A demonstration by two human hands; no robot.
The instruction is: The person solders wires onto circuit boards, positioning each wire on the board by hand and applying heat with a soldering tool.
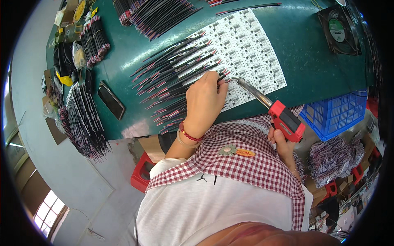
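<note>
My left hand is closed in a pinch on a thin black cable with red and white stripped ends, held over the white circuit board panel. Most of that cable is hidden under my hand. My right hand grips a red and black soldering gun. Its metal barrel slants up to the left, and the tip is beside the cable's end; contact is too small to make out. A row of similar black cables lies along the panel's left side, their ends over the boards.
Bundles of black cables lie at the back, with more bundles at the left. A phone rests on the green table. A black fan stands at the far right. Below the edge is a blue crate.
</note>
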